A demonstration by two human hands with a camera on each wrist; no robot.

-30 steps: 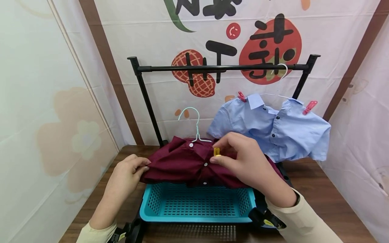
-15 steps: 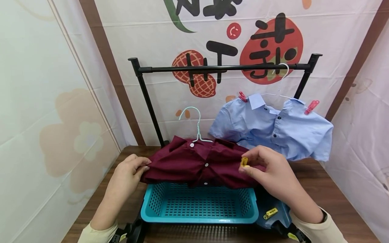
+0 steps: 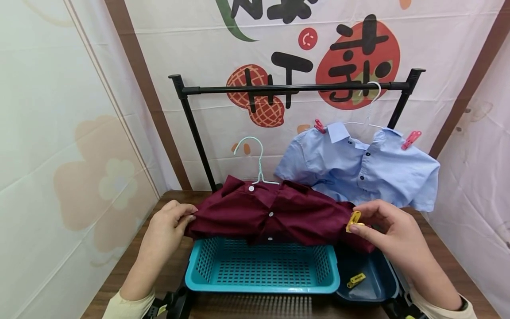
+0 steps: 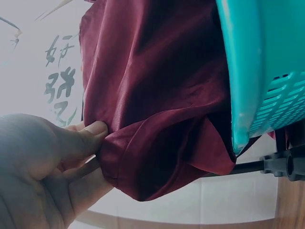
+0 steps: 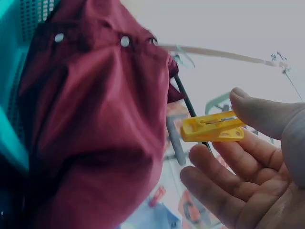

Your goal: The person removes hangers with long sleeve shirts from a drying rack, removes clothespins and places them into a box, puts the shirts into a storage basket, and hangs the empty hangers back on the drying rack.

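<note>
**Maroon shirt (image 3: pixel 235 215): Support and Holding Points**

Left of frame: the left hand (image 3: pixel 167 227) is closed on the shirt's sleeve edge, pinching it between thumb and fingers. This grip appears to hold that side spread and steady.

Centre: the maroon shirt lies crosswise over the back of the teal basket (image 3: pixel 263 289), which probably serves as a support. A pale teal hanger (image 3: pixel 260 166) emerges at the collar, hook upright, below the black rail (image 3: pixel 255 89) and apart from it.

Right of centre: the right hand (image 3: pixel 400 230) pinches a yellow clip (image 3: pixel 354 218) between thumb and fingertip, remaining fingers loosely bent. The right wrist view shows the clip clear of the cloth, held near one end so that the other projects towards the shirt. Below, a second yellow clip (image 3: pixel 356 280) lies in the navy tray (image 3: pixel 394 290), apparently placed for easy reach.

Upper right: a light blue shirt (image 3: pixel 378 173) hangs from the rail on a white hanger (image 3: pixel 377 92). The left red clip (image 3: pixel 319 126) and right red clip (image 3: pixel 411 140) sit at its shoulders, presumably to prevent slipping.
</note>
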